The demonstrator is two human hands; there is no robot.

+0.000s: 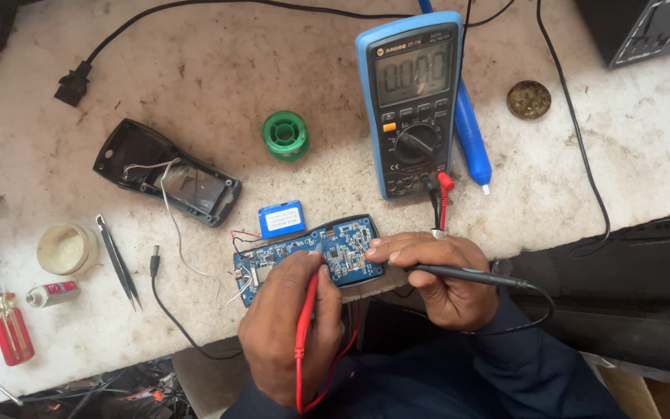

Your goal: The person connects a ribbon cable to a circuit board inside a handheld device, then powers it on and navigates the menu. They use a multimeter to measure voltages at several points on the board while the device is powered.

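While left fingers (304, 268) pinch red probe (305, 310), right fingers (397, 250) grip black probe (459, 273) over blue circuit board (343, 247).

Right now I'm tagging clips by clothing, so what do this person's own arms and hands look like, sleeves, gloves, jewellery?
Both hands are bare: no gloves on the left hand or the right hand, and no rings or watch show. Both arms wear long dark navy sleeves that reach the wrists, plain, with no visible markings.
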